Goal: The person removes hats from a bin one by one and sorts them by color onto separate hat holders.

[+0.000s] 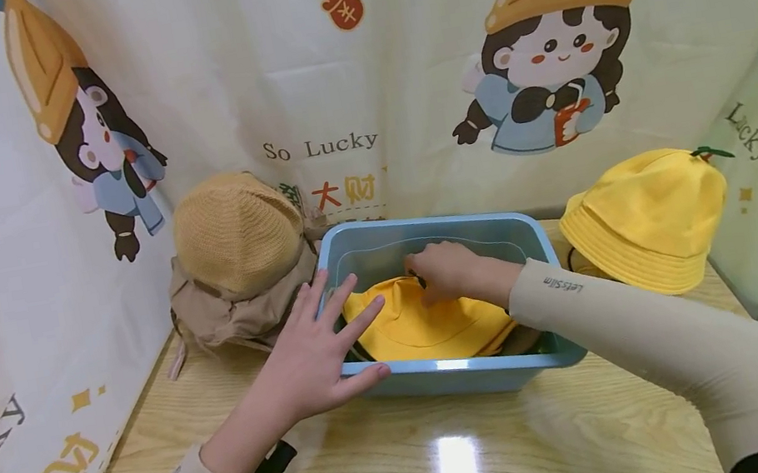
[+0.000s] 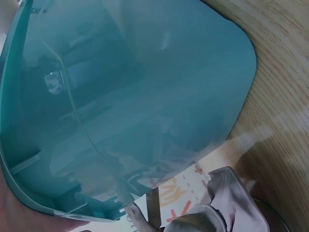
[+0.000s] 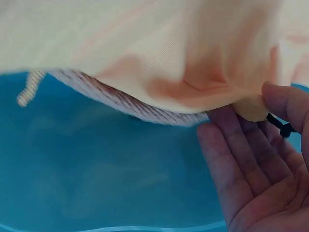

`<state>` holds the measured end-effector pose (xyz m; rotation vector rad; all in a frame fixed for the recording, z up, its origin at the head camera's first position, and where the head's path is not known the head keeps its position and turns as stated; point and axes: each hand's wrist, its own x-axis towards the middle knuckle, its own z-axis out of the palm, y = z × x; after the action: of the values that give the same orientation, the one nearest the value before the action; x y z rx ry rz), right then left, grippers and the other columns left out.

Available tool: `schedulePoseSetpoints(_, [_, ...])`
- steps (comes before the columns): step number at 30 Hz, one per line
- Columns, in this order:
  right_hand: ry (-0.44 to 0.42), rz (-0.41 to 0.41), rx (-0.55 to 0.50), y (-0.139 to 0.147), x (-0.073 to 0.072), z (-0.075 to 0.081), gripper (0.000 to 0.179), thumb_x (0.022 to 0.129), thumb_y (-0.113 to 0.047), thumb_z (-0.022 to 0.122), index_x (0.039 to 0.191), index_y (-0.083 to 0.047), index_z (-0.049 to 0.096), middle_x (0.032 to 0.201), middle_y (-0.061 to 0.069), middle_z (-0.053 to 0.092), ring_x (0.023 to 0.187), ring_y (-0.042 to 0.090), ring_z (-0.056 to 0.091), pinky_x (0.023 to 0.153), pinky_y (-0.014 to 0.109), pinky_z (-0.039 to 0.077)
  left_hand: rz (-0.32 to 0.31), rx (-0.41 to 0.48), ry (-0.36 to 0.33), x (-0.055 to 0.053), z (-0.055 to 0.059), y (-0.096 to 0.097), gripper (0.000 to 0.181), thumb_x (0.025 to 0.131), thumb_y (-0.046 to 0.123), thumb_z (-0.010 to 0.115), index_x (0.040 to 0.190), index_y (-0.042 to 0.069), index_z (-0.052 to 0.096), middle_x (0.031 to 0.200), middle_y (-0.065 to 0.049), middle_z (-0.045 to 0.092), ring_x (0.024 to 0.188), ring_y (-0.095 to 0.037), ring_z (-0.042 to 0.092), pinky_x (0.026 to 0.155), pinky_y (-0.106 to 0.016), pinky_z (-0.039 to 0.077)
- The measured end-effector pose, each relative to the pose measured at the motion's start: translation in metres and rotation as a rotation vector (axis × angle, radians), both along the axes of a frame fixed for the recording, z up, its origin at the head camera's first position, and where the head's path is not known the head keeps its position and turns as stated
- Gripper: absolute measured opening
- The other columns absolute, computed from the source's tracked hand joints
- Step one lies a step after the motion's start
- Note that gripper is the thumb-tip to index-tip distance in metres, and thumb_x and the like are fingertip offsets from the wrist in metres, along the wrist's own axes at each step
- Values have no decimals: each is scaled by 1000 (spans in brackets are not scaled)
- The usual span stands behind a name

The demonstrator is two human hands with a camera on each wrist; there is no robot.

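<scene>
A light-blue plastic bin (image 1: 439,364) stands on the wooden table, with a yellow hat (image 1: 399,330) lying in it on top of other darker items, mostly hidden. My right hand (image 1: 449,268) reaches inside and pinches the far edge of this hat. In the right wrist view the thumb lies above the hat's pale-looking fabric (image 3: 145,72) and the fingers below it, beside a dark cord and a woven edge (image 3: 125,102). My left hand (image 1: 315,349), fingers spread, is at the bin's left end; its fingers show by the rim in the left wrist view.
Left of the bin, a tan woven hat (image 1: 234,232) rests on a brown cloth hat (image 1: 217,311). At the right sits another yellow bucket hat (image 1: 651,222) with a green tip. Printed cloth (image 1: 397,81) hangs behind and at both sides.
</scene>
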<state>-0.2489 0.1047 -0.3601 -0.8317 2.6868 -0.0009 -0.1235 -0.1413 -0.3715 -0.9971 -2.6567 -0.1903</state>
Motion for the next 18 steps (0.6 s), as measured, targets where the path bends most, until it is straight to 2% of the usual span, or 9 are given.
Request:
schedulePoseSetpoints(3, [49, 8, 1, -1, -1, 5, 26, 90, -21, 74, 113, -10, 69, 90, 4, 67, 76, 21, 58, 69, 34, 53, 2, 3, -4, 1, 0, 0, 78, 92, 78, 33, 156, 34, 33, 162, -16, 27, 149, -50, 13, 117, -65, 18])
schedulePoseSetpoints(6, [92, 10, -18, 1, -1, 16, 10, 90, -17, 72, 99, -12, 71, 78, 3, 60, 71, 21, 55, 62, 33, 46, -2, 16, -2, 1, -1, 0, 79, 92, 78, 34, 158, 34, 28, 163, -16, 24, 149, -50, 13, 116, -65, 18])
schedulePoseSetpoints(8, [98, 3, -42, 6, -1, 24, 9, 90, -18, 73, 97, -13, 70, 77, 1, 60, 71, 20, 54, 61, 32, 44, -2, 18, -1, 1, -2, 1, 80, 92, 78, 34, 159, 35, 24, 163, -15, 23, 149, -50, 14, 116, -66, 18])
schedulePoseSetpoints(11, [109, -4, -117, 16, 0, 38, 14, 90, -19, 70, 103, -14, 71, 83, 1, 65, 70, 19, 55, 62, 31, 46, -2, 23, 2, 1, -3, 1, 82, 92, 78, 34, 160, 35, 19, 163, -15, 23, 149, -50, 15, 116, -66, 18])
schedulePoseSetpoints(15, [156, 2, -234, 27, 2, 55, 18, 90, -19, 66, 107, -13, 71, 85, 1, 68, 67, 18, 55, 63, 32, 47, -7, 33, 12, 0, -3, 0, 82, 92, 77, 36, 160, 34, 21, 164, -15, 22, 148, -49, 17, 116, -65, 19])
schedulePoseSetpoints(18, [185, -6, -285, 32, 3, 65, 15, 92, -20, 65, 104, -13, 70, 80, 1, 65, 65, 19, 53, 63, 32, 45, -8, 49, 6, -1, -4, 0, 83, 91, 78, 36, 160, 32, 24, 167, -16, 10, 149, -47, 18, 116, -65, 20])
